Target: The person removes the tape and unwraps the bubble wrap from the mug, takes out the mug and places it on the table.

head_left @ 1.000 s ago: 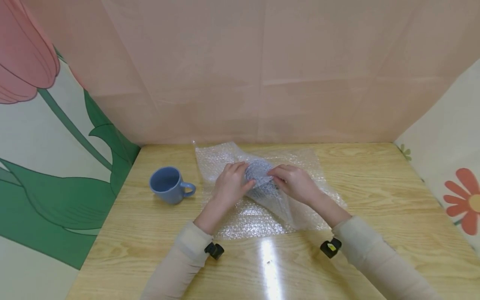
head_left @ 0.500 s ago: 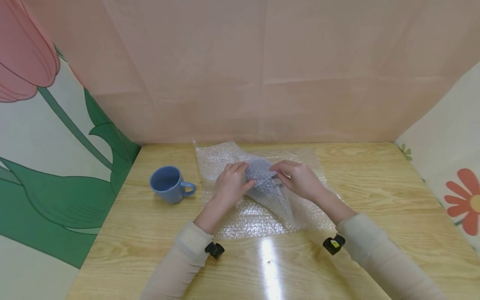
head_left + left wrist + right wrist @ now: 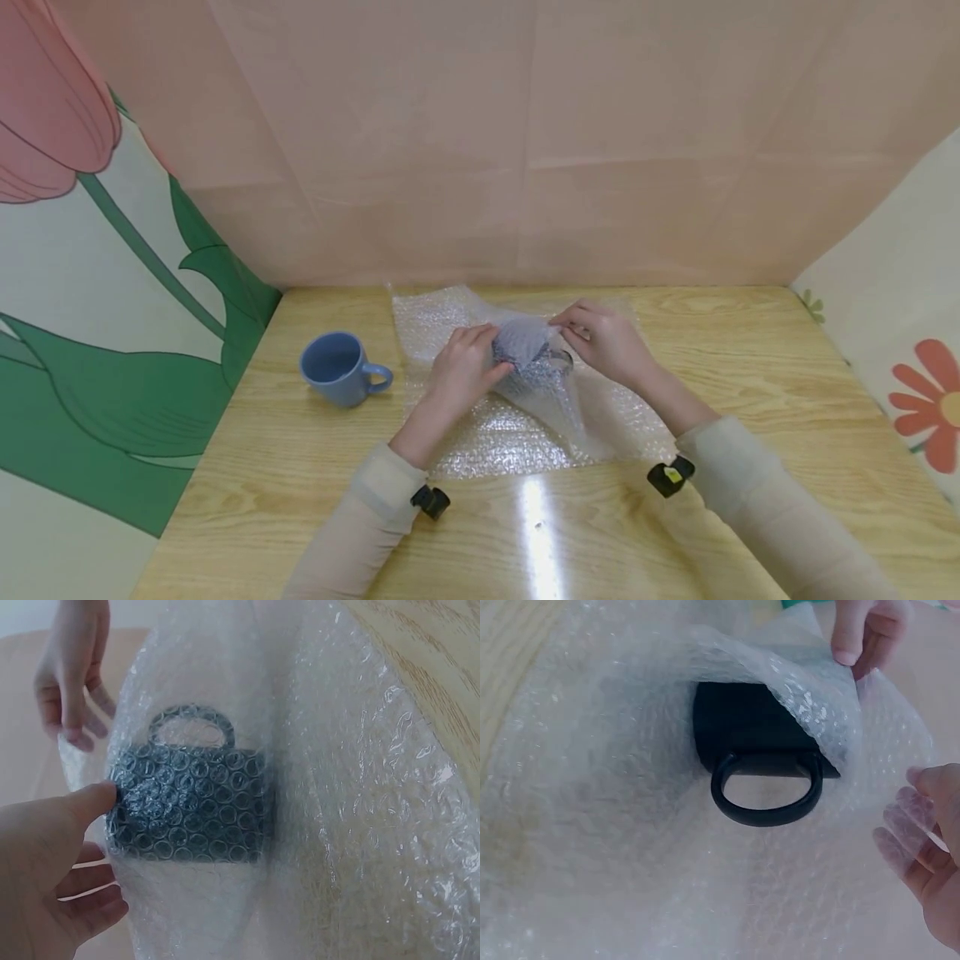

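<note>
A dark mug (image 3: 742,720) with a loop handle lies on its side on a sheet of bubble wrap (image 3: 502,437), partly covered by a fold of it. In the left wrist view the mug (image 3: 187,802) shows bluish through the bubbles. My left hand (image 3: 461,367) holds the covered mug at one end, thumb on top and fingers at its far side. To the right, my right hand (image 3: 607,342) pinches an edge of the wrap between thumb and fingers, beside the mug's handle. The handle and part of the body are uncovered in the right wrist view.
A blue mug (image 3: 333,371) stands upright on the wooden table (image 3: 240,467), left of the wrap, its handle to the right. A pink backdrop (image 3: 420,167) rises behind the table, with flower-printed panels at both sides.
My right hand has moved right and slightly away from me with the edge of the wrap, and the mug's handle has come into sight. The left hand has stayed in place.
</note>
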A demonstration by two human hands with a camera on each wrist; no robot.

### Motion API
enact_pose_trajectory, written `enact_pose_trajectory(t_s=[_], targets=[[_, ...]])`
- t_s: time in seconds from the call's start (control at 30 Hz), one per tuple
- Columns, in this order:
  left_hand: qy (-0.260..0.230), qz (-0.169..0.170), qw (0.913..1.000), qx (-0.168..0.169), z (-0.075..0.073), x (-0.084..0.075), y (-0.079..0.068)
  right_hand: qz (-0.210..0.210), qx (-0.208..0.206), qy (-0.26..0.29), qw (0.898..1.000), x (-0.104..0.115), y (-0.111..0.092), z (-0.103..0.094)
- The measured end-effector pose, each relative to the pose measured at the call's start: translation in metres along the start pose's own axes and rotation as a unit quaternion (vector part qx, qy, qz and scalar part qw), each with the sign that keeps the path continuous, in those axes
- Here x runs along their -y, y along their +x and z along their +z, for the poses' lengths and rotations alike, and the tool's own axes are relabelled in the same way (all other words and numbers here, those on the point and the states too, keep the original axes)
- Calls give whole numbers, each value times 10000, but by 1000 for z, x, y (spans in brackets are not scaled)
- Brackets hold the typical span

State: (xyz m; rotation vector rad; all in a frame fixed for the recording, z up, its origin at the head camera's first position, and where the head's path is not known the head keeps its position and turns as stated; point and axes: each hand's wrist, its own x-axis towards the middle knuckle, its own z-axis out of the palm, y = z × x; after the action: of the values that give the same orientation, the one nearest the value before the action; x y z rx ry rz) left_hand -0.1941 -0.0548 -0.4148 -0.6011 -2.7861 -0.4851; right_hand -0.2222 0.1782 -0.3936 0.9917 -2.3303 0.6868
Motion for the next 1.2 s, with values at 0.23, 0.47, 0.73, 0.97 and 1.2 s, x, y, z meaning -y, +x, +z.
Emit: enact_pose_trajectory(t_s=[0.23, 0.47, 0.73, 0.97, 1.2], targets=[[-41, -58, 10000, -1, 2, 0, -1, 498, -23, 62, 9987, -4, 3, -6], [-16, -144, 9998, 101, 0, 0, -2, 1130, 0, 105, 9935, -8, 5, -9], [60, -154, 9998, 143, 1, 0, -2, 1588, 27, 130, 9872, -16, 5, -12], [4, -95, 9998, 158, 1, 1, -1, 1887, -14, 122, 9820, -27, 5, -12], [-8, -40, 9997, 231, -1, 1, 2, 2044, 7, 54, 9789, -36, 3, -16]])
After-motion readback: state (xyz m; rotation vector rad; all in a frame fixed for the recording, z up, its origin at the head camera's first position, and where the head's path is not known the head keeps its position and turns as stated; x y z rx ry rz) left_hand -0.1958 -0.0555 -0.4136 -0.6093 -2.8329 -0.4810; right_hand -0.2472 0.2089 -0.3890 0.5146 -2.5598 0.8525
